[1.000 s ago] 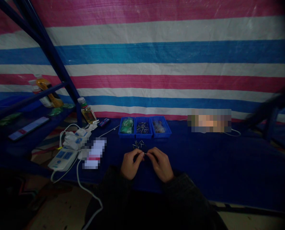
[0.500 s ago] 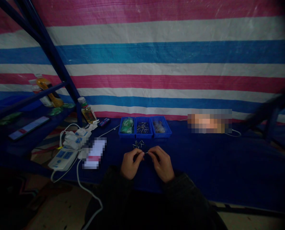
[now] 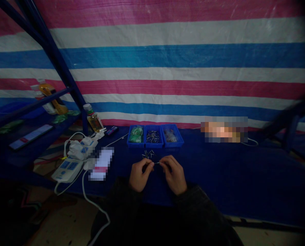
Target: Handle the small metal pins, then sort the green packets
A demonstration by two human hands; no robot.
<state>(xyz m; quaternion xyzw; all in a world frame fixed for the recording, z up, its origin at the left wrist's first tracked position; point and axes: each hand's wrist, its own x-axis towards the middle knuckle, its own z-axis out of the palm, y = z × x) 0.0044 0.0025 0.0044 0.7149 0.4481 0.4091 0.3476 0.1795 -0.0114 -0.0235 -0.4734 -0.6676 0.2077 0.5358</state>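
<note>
A small, thin metal pin (image 3: 156, 163) spans the gap between my two hands. My left hand (image 3: 141, 175) pinches its left end between thumb and forefinger. From the other side, my right hand (image 3: 174, 174) has its fingertips closed on the right end. Just beyond my fingers lies a loose pile of similar metal pins (image 3: 149, 154) on the blue table. Behind that pile stand three blue bins in a row: the left bin (image 3: 136, 145) holds green plastic bags, the middle bin (image 3: 154, 145) metal pins, and the right bin (image 3: 173, 145) clear bags of small parts.
A white power strip (image 3: 67, 169) with plugs and cables sits left, beside a blurred phone (image 3: 101, 164). A bottle (image 3: 94, 120) stands behind them near a blue metal post (image 3: 65, 73). Something pixelated (image 3: 224, 130) lies at back right. Striped sheeting (image 3: 167, 56) hangs behind the table.
My right fingertips have shifted slightly right, so a little more of the pin shows between my hands. My left hand stays in place.
</note>
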